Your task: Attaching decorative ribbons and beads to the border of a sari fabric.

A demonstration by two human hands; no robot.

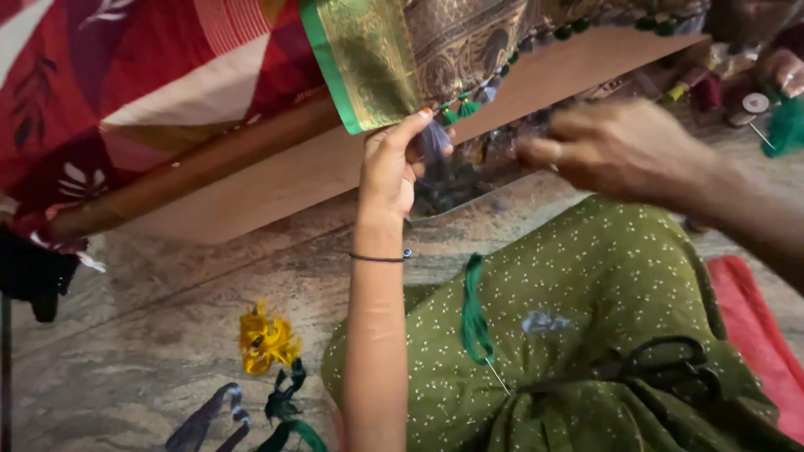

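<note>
My left hand is raised to the edge of a draped brown and gold patterned cloth, pinching a small grey tassel that hangs from it. Green and grey tassels run along that edge. My right hand hovers blurred just right of the left, fingers closed as if pinching a thread; what it holds is too blurred to tell. A green thread bundle with a needle lies on my green dotted lap. Black scissors rest there too.
A green and gold cloth border hangs over a wooden board and rod. Yellow threads and dark thread scraps lie on the stone floor. Thread spools and another person's hand are at top right. A red cloth lies at the right.
</note>
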